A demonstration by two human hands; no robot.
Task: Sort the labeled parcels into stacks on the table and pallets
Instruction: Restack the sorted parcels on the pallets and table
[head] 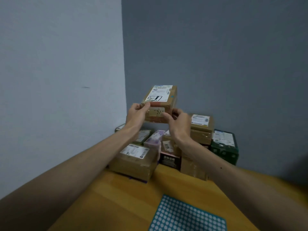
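Note:
A brown cardboard parcel [160, 101] with a white shipping label on top hangs in the air above the pile in the table's far corner. My left hand [138, 113] grips its near left edge, thumb on top by the label. My right hand [179, 123] holds its near right corner, fingers curled round the side. Below it lie several labeled parcels: a wide brown box [135, 160] at the front left, a brown stack [201, 129] at the right, a dark green box [224, 146] at the far right, and a pink box [154, 139] in the middle.
The wooden table [116, 197] stretches toward me. A teal mat with white dots [186, 215] lies at its near edge. Grey walls meet in a corner right behind the pile. A black box [170, 160] sits low in the middle of the pile.

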